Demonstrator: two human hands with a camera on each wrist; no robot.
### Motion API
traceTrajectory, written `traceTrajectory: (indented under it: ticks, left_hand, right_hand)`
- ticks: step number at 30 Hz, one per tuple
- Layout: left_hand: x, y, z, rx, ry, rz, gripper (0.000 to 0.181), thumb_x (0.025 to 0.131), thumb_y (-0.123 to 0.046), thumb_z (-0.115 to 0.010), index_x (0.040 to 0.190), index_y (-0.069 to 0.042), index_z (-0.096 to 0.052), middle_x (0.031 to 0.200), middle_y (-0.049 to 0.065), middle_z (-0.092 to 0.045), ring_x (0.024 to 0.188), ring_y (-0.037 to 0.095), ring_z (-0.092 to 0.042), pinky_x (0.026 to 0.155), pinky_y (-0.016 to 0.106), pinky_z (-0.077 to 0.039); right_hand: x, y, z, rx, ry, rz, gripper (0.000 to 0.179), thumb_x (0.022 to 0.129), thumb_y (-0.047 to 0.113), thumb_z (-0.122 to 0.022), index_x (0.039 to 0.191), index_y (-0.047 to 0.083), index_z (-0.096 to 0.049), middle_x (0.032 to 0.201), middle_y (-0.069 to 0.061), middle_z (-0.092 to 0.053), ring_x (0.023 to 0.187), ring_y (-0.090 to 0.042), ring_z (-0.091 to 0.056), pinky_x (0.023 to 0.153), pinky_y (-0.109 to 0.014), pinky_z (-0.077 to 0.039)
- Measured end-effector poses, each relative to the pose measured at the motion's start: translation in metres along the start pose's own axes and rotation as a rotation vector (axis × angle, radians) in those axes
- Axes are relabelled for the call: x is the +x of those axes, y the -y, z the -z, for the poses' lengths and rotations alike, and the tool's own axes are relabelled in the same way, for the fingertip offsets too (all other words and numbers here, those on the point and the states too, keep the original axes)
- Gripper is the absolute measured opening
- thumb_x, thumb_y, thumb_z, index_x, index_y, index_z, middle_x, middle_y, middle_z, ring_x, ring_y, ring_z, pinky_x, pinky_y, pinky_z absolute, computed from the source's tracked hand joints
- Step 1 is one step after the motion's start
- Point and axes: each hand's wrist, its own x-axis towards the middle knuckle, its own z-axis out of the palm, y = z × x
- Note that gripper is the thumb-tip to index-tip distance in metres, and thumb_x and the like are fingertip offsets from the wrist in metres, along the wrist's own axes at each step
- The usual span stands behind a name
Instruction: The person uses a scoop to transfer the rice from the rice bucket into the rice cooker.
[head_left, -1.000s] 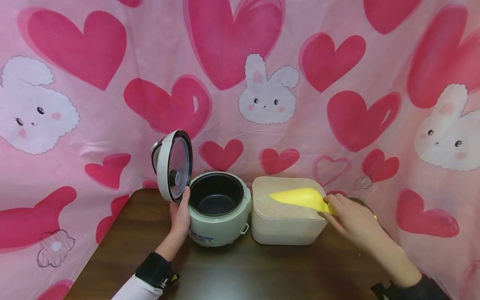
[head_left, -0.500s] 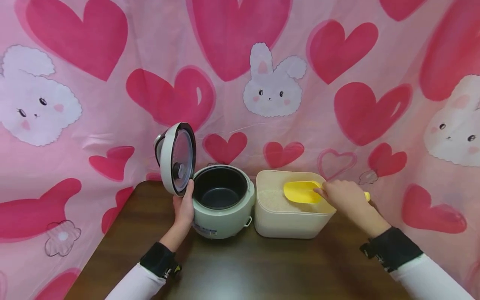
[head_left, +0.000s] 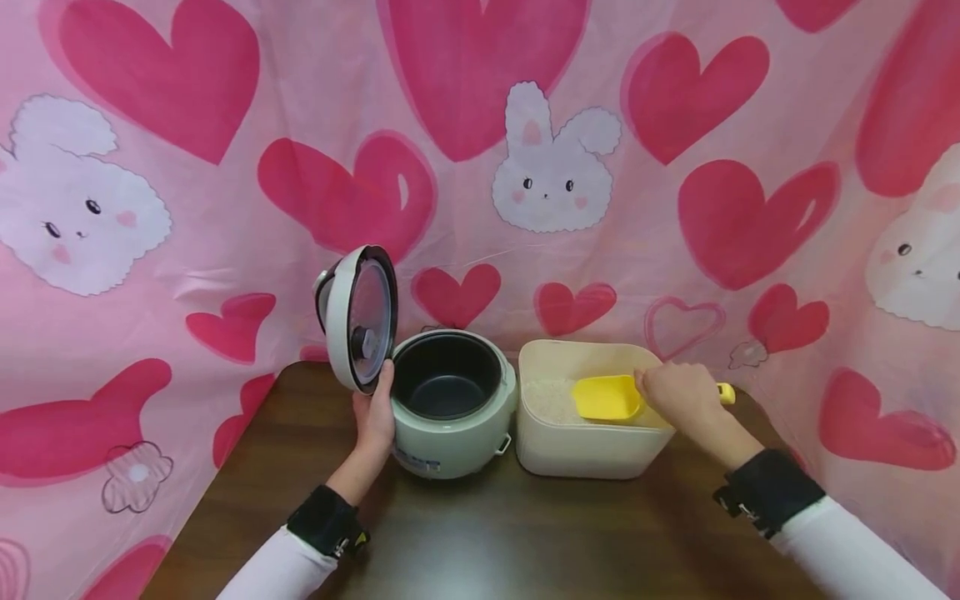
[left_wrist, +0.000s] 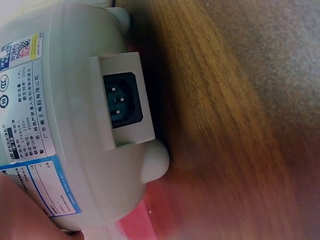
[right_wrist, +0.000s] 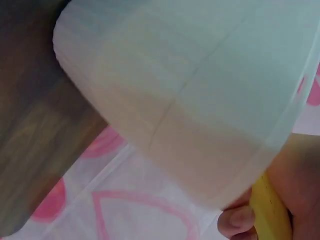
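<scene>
Yellow scoop [head_left: 606, 398] has drawn its tip back toward 3 o'clock inside the bin [head_left: 592, 454] of pale grains [head_left: 546, 400]; scooping seems under way. Right grip [head_left: 681, 397]: curled round the scoop's handle [head_left: 726, 393]. Left grip [head_left: 377, 414]: pinches the raised lid [head_left: 342, 321] at the cooker's [head_left: 453, 446] 10 o'clock.

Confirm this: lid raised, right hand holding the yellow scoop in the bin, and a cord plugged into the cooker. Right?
Not plugged in: the left wrist view shows bare pins in the cooker's socket. The lid is raised, and the right hand holds the yellow scoop in the bin.
</scene>
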Motion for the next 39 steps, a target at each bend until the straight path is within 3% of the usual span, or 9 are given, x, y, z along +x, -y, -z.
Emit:
traceTrajectory:
  ticks: [5, 10, 14, 20, 25, 32, 39]
  left_hand:
    - [-0.001, -0.002, 0.0, -0.002, 0.007, -0.001, 0.064, 0.103, -0.049, -0.059, 0.151, -0.007, -0.047, 0.153, 0.012, -0.051, 0.14, 0.026, -0.044, 0.126, 0.044, -0.024]
    - [-0.001, 0.0, 0.0, -0.001, -0.001, 0.0, 0.064, 0.102, -0.049, -0.061, 0.149, -0.006, -0.049, 0.152, 0.012, -0.053, 0.139, 0.025, -0.045, 0.125, 0.043, -0.025]
    - [-0.001, 0.003, -0.001, 0.002, -0.004, 0.036, 0.069, 0.101, -0.052, -0.061, 0.151, -0.007, -0.048, 0.153, 0.011, -0.051, 0.14, 0.026, -0.045, 0.125, 0.042, -0.025]
    - [0.0, 0.003, 0.0, -0.002, 0.0, 0.06, 0.072, 0.101, -0.055, -0.06, 0.155, -0.01, -0.043, 0.157, 0.01, -0.048, 0.143, 0.026, -0.042, 0.126, 0.043, -0.023]
    - [0.002, 0.002, 0.001, -0.002, -0.001, 0.038, 0.07, 0.101, -0.052, -0.061, 0.153, -0.009, -0.044, 0.156, 0.01, -0.049, 0.142, 0.025, -0.043, 0.126, 0.042, -0.024]
    - [0.002, 0.004, 0.001, 0.0, -0.01, 0.024, 0.069, 0.101, -0.053, -0.06, 0.152, -0.008, -0.047, 0.154, 0.011, -0.05, 0.141, 0.025, -0.043, 0.125, 0.041, -0.025]
    - [0.002, -0.001, 0.001, -0.009, 0.018, 0.024, 0.065, 0.103, -0.05, -0.059, 0.152, -0.009, -0.048, 0.155, 0.01, -0.051, 0.141, 0.023, -0.044, 0.125, 0.041, -0.025]
  right_hand:
    - [0.008, 0.013, -0.004, 0.06, 0.073, 0.002, 0.019, 0.095, 0.024, -0.075, 0.093, 0.006, -0.068, 0.058, 0.0, -0.043, 0.052, -0.022, -0.046, 0.05, -0.037, -0.055]
    - [0.02, 0.025, -0.011, 0.189, 0.176, -0.065, 0.025, 0.102, 0.028, -0.062, 0.088, 0.009, -0.069, 0.061, -0.001, -0.049, 0.063, -0.022, -0.051, 0.07, -0.044, -0.059]
    - [0.027, 0.033, -0.013, 0.198, 0.226, -0.011, 0.023, 0.102, 0.027, -0.062, 0.096, 0.006, -0.068, 0.066, -0.001, -0.053, 0.067, -0.022, -0.052, 0.085, -0.045, -0.057]
    - [0.032, 0.038, -0.014, 0.373, 0.294, -0.067, 0.028, 0.106, 0.031, -0.056, 0.096, 0.008, -0.067, 0.07, 0.0, -0.056, 0.07, -0.02, -0.054, 0.09, -0.045, -0.057]
    - [0.035, 0.03, -0.017, 0.42, 0.269, -0.101, 0.037, 0.108, 0.03, -0.049, 0.085, 0.008, -0.067, 0.067, -0.003, -0.052, 0.065, -0.021, -0.05, 0.082, -0.044, -0.055]
    - [0.021, 0.004, -0.005, 0.477, 0.275, -0.244, 0.049, 0.109, 0.039, -0.041, 0.068, 0.014, -0.054, 0.064, -0.002, -0.043, 0.058, -0.021, -0.043, 0.058, -0.034, -0.044]
    - [0.001, -0.017, 0.009, 0.534, 0.251, -0.285, 0.057, 0.11, 0.042, -0.034, 0.065, 0.012, -0.052, 0.061, -0.002, -0.045, 0.056, -0.021, -0.041, 0.055, -0.032, -0.037]
